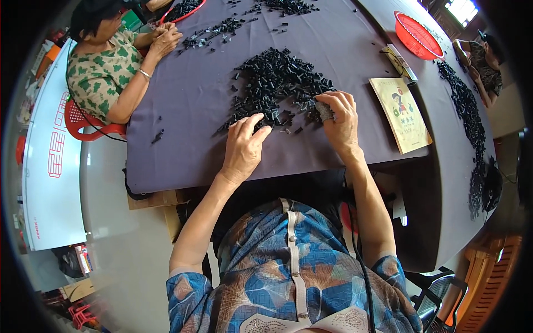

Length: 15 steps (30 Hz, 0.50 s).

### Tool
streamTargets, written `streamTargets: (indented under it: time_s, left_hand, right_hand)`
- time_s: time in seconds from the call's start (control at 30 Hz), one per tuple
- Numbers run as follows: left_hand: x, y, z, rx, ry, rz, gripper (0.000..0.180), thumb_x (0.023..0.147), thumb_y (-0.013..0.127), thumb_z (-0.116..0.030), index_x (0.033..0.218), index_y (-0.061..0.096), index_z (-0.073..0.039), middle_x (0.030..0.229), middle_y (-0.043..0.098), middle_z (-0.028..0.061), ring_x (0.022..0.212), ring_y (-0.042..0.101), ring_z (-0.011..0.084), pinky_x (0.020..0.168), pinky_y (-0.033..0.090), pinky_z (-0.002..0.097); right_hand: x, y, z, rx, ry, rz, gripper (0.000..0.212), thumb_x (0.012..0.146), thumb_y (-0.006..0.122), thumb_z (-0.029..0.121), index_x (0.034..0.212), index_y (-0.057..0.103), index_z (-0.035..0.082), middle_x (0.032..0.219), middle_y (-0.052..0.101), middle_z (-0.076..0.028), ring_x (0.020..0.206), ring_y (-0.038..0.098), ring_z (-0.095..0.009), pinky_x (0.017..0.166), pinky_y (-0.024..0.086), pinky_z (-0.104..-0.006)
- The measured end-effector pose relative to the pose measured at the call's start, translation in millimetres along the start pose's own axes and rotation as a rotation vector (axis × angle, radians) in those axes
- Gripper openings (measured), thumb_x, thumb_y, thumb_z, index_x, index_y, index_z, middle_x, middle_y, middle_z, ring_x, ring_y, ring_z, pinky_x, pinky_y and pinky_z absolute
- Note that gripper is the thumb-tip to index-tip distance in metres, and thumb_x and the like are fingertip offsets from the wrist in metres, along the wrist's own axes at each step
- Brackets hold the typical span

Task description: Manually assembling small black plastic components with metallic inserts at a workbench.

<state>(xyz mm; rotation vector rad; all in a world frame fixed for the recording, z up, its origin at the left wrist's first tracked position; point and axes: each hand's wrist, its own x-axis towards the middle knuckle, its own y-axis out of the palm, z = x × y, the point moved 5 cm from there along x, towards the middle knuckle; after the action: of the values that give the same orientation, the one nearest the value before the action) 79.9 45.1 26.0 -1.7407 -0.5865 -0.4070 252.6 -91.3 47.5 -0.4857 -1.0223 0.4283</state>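
A heap of small black plastic pieces (280, 77) is spread over the grey-brown tablecloth in front of me. My left hand (244, 145) rests at the near left edge of the heap, its thumb and fingers apart and nothing visible between them. At the heap's right edge, my right hand (340, 119) is closed round a grey, rough-textured lump (324, 111). The fingers partly cover this lump, and its kind is not clear. A few loose black pieces lie between my two hands.
A yellow booklet (401, 114) lies right of my right hand, near a long narrow box (401, 65). Beyond is a red plastic basket (417, 36). More black pieces (466, 116) line the right-hand table. Another person (114, 72) sits at the left, hands together.
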Motion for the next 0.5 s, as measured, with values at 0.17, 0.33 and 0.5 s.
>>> streamTargets:
  time_s: [0.17,0.33,0.5]
  left_hand:
    - [2,-1,-1,-0.009,0.002,0.006,0.032,0.074,0.057,0.005,0.103,0.066,-0.004,0.120,0.057,0.0121,0.108,0.054,0.0285,0.093,0.042,0.0400]
    - [4,1,-2,0.002,0.026,0.040,0.028,0.077,0.056,0.001,0.103,0.066,-0.006,0.120,0.056,0.0116,0.110,0.052,0.0265,0.095,0.040,0.0386]
    - [4,0,-3,0.000,0.044,0.038,0.028,0.078,0.055,0.001,0.102,0.068,-0.007,0.119,0.057,0.0121,0.110,0.053,0.0265,0.095,0.040,0.0387]
  right_hand:
    - [11,-15,3,0.058,0.061,-0.032,0.040,0.062,0.054,-0.008,0.095,0.066,0.010,0.095,0.064,-0.005,0.099,0.055,-0.029,0.087,0.042,-0.0383]
    - [9,-2,-8,-0.013,0.004,0.082,0.037,0.064,0.056,-0.007,0.095,0.066,0.010,0.094,0.063,-0.005,0.099,0.054,-0.029,0.087,0.041,-0.0398]
    - [18,0,-6,-0.028,-0.007,0.134,0.036,0.065,0.055,-0.007,0.095,0.066,0.011,0.096,0.063,-0.005,0.102,0.053,-0.030,0.087,0.041,-0.0405]
